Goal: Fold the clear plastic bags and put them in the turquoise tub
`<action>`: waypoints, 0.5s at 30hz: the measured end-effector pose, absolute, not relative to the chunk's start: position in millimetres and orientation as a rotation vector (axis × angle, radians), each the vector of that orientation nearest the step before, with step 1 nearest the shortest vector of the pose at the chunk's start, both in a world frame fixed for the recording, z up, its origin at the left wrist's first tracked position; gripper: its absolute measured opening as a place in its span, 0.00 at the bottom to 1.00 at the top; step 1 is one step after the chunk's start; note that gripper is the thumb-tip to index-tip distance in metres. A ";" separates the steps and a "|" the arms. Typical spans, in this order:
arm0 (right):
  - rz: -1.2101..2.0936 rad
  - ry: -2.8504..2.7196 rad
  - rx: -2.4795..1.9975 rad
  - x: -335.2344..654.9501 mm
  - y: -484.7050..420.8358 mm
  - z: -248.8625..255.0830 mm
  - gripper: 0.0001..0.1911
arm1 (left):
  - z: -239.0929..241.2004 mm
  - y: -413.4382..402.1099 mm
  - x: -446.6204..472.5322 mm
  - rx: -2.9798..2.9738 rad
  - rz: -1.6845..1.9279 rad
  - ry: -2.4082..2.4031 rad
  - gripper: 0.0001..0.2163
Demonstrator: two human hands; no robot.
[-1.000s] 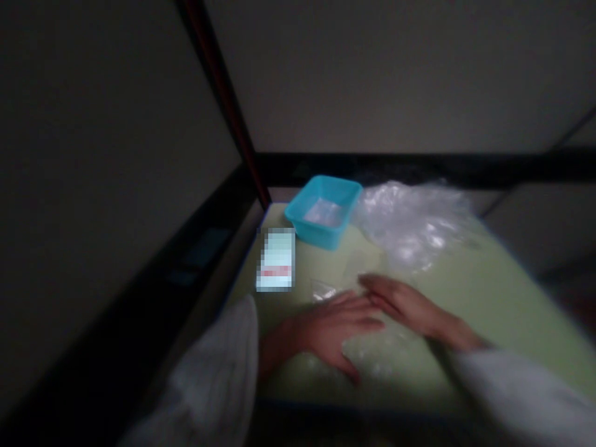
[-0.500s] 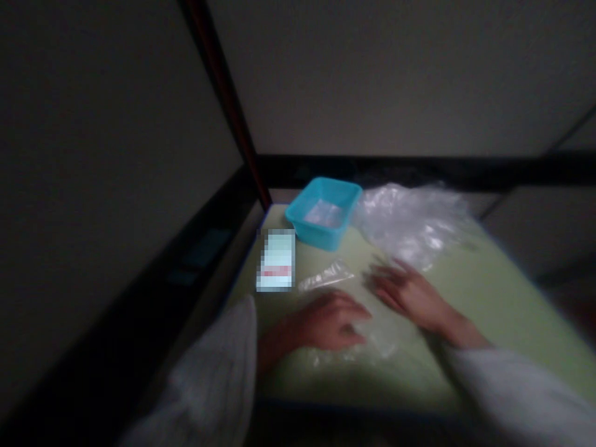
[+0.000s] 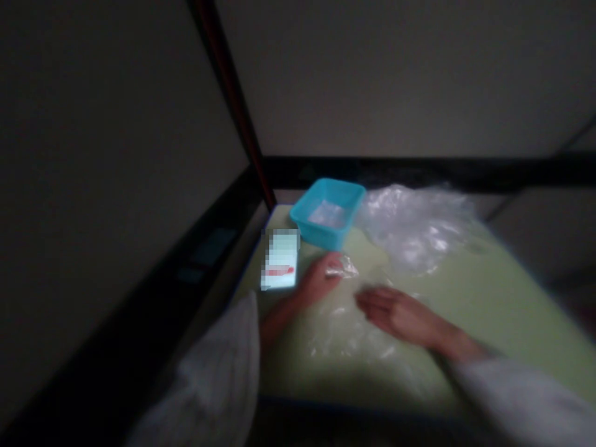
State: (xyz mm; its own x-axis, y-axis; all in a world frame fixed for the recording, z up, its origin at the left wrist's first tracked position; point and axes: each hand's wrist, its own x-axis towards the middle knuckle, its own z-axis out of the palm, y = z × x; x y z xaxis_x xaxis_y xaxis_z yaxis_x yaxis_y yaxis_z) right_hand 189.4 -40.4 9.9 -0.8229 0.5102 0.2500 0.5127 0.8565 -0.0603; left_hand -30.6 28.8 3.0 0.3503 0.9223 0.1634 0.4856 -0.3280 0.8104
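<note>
My left hand (image 3: 321, 274) is closed on a small clear plastic bag (image 3: 345, 268), whose shiny free end sticks out to the right of the fingers. To its right my right hand (image 3: 398, 313) lies low over the table, fingers stretched forward and close together, with nothing visible in it. Beneath and in front of both hands a clear plastic sheet or bag (image 3: 349, 338) is spread out flat; its edges are hard to make out. The picture is dim and somewhat blurred.
At the back of the yellow-green table (image 3: 475, 304) stands a turquoise basket (image 3: 326, 234) with pale plastic pieces inside. A heap of clear plastic bags (image 3: 414, 230) lies right of it. Left of my hands is a lit, pixelated phone-like screen (image 3: 282, 257). Walls rise behind and at left.
My left hand has moved forward from above the spread plastic and taken hold of the small clear bag. My right hand has come slightly back toward me, its fingers closer together.
</note>
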 end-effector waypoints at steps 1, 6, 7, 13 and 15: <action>-0.007 -2.770 -0.782 189.6 -40.3 9.8 0.16 | 4.5 29.3 -30.0 1.958 0.834 1.199 0.19; 0.020 -2.779 -0.786 188.9 -40.7 13.9 0.16 | 17.7 18.3 -31.7 2.087 0.803 1.050 0.20; 0.023 -2.781 -0.791 188.5 -41.0 14.7 0.16 | 19.8 13.8 -32.6 2.134 0.779 1.023 0.20; 0.003 -2.700 -0.883 194.5 -39.6 17.9 0.15 | 25.2 -10.0 -33.0 2.547 0.482 0.930 0.22; -0.040 -2.684 -0.998 200.7 -36.3 19.7 0.15 | 25.8 -13.6 -30.5 2.622 0.437 0.883 0.22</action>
State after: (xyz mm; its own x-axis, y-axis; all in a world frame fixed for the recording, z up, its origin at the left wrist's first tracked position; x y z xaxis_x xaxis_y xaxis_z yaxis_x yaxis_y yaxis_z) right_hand 200.7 -36.3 19.7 -0.7232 0.6372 0.2664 0.6447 0.7612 -0.0702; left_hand -30.5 -13.6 25.8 0.7597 0.6253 0.1786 0.5208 -0.7495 0.4087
